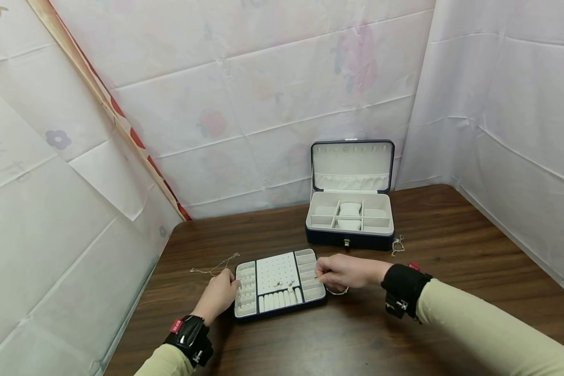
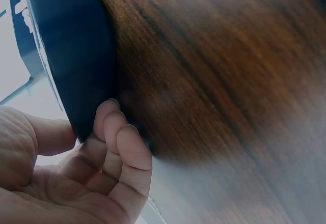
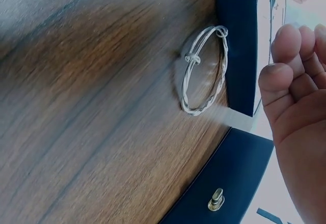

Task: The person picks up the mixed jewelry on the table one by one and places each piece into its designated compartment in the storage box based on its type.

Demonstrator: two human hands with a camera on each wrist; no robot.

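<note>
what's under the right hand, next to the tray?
A silver bangle lies flat on the table, against the tray edge. In the head view the right hand covers most of it; whether the fingers pinch anything can't be seen.

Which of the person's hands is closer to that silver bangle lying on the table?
The right hand: the silver bangle lies just beneath it, beside the tray's right edge. The left hand is at the tray's far left side.
</note>
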